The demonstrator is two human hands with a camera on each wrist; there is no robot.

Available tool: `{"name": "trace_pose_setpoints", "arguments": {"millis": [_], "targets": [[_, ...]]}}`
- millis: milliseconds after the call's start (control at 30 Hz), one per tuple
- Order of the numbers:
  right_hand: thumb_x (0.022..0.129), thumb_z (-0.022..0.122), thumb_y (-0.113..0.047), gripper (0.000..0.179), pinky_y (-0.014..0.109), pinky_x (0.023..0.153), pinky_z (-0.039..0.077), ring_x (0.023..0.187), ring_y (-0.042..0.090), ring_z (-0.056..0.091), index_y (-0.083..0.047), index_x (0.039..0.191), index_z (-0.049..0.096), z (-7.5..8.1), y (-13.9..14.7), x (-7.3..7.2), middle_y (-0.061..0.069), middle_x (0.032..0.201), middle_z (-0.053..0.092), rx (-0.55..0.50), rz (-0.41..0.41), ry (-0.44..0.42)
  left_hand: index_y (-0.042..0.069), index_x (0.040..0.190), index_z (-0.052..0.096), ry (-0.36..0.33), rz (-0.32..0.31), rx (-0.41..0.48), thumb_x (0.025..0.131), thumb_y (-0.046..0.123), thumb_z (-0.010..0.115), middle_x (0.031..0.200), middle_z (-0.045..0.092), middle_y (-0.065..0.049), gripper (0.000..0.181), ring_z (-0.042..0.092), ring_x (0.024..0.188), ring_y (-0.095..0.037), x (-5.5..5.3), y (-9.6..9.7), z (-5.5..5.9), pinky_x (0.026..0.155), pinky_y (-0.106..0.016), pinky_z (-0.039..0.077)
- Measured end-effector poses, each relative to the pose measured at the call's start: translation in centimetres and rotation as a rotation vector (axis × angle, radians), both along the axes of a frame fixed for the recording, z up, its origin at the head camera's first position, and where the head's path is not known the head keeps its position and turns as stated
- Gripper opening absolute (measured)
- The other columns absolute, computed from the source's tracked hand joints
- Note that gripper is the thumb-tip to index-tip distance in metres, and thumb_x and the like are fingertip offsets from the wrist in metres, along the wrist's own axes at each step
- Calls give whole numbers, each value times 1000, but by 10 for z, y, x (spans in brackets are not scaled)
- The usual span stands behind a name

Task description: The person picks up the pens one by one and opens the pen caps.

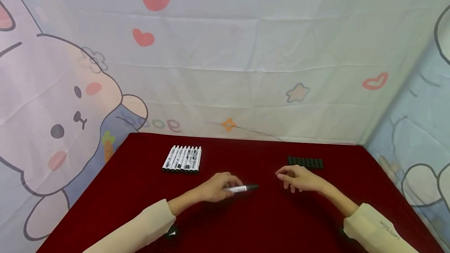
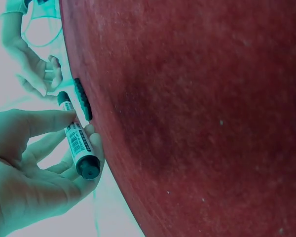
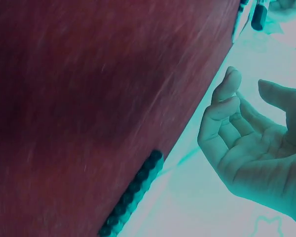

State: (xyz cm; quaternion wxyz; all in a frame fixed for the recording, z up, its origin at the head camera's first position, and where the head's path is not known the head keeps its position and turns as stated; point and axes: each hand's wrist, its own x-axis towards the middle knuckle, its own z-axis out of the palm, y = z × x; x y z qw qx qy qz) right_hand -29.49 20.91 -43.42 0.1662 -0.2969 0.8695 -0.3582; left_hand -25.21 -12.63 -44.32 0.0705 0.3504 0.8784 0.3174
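Observation:
My left hand (image 1: 217, 187) pinches a white marker (image 1: 236, 189) between thumb and fingers, its black cap (image 1: 252, 187) pointing right. In the left wrist view the marker's printed barrel (image 2: 78, 139) and black end face the camera. My right hand (image 1: 299, 179) hovers to the right of it with loosely bent fingers and nothing between them. Just behind the right hand lies a row of black marker caps (image 1: 305, 162). Several white markers (image 1: 182, 159) lie side by side behind the left hand, to its left, their black ends toward me.
A dark red cloth covers the table (image 1: 253, 225). Behind it hangs a pale printed curtain (image 1: 225, 50), which continues along the sides. A small black object with a white patch (image 1: 171, 231) shows beside the left sleeve.

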Motion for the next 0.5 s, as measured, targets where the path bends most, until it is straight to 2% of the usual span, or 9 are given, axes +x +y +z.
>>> {"name": "trace_pose_setpoints", "arguments": {"millis": [167,333,500], "targets": [[109,49,-28,43,26,58,53,72,16,67,5,136,58,-1,-15,9,12,98,72,-35,52,-97,2,114,69,22,-36,51,89,-5,71,100,69,-12,26,69,90,-19,4,5,3,79,-18,51],[110,47,-28,44,29,68,59,82,21,72,4,138,58,-2,-27,19,18,114,72,-95,126,-197,1,111,67,15,-66,81,90,-3,71,106,71,-13,21,70,94,-20,5,10,4,83,-18,52],[109,48,-29,40,30,69,60,82,20,71,1,132,63,-2,-39,23,15,105,74,-125,193,-263,2,113,66,-19,-79,110,92,-2,70,109,70,-13,22,70,98,-19,5,11,5,87,-19,54]]}}
